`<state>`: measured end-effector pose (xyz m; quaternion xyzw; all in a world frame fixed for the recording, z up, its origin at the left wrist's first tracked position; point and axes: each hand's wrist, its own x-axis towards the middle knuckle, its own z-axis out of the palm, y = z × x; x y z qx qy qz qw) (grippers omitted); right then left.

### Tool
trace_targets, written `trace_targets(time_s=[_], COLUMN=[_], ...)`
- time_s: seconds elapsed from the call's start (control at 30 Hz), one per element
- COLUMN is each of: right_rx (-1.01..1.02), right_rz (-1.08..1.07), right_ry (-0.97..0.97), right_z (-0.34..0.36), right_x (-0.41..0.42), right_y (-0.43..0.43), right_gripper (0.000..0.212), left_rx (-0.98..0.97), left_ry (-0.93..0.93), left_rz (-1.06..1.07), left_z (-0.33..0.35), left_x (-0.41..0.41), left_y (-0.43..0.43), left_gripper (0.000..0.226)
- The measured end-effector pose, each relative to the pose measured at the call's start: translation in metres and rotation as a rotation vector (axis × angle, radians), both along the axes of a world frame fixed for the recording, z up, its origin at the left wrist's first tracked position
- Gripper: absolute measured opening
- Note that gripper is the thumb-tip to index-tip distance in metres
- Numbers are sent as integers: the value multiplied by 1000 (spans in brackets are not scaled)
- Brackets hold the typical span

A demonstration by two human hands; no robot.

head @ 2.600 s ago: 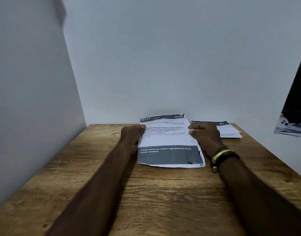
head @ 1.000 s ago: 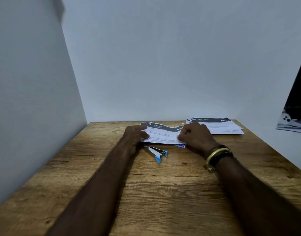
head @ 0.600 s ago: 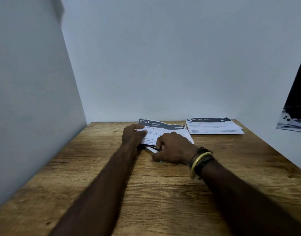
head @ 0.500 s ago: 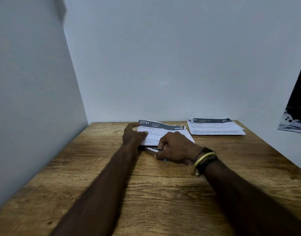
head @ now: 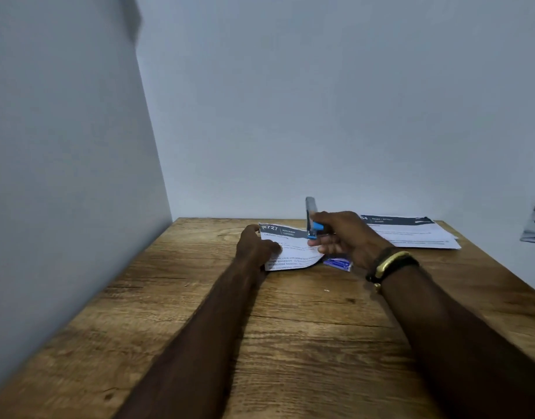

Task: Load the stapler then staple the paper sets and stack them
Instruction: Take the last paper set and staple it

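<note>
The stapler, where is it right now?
Head view, centre: the stapler stands upright in the right hand, over the right edge of the printed paper the left hand holds on the table.

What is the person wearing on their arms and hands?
No sleeves show; both forearms are bare. By the right hand, the wrist wears a gold-coloured bangle next to a black band. The left hand and its wrist wear nothing that shows.

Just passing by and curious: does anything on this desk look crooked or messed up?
The printed sheets held by the left hand are buckled, near edge curling off the table, unlike the flat stack at right. The right hand grips a stapler.
</note>
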<state>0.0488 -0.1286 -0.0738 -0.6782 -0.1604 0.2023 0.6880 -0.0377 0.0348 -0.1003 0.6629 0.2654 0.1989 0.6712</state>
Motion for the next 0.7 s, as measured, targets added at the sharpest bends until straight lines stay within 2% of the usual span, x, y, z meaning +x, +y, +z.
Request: trace_targets(time_s=[0.13,0.23,0.43,0.7], right_rx=[75,43,13,62], right_rz=[-87,-139,-251,-276], right_ry=[62,-47,-295,-325], right_z=[3,-2,-15,-22], right_x=[11,15,20,28], right_y=[15,25,31,34], right_gripper=[18,4,18,17], left_rx=[35,131,221,215], left_ry=[27,36,39,-12], left_rz=[-29,-71,-198,-229], left_z=[0,0,3,4], left_x=[1,2,-1,-8], left_y=[3,7,9,6], left_gripper=[72,82,83,85])
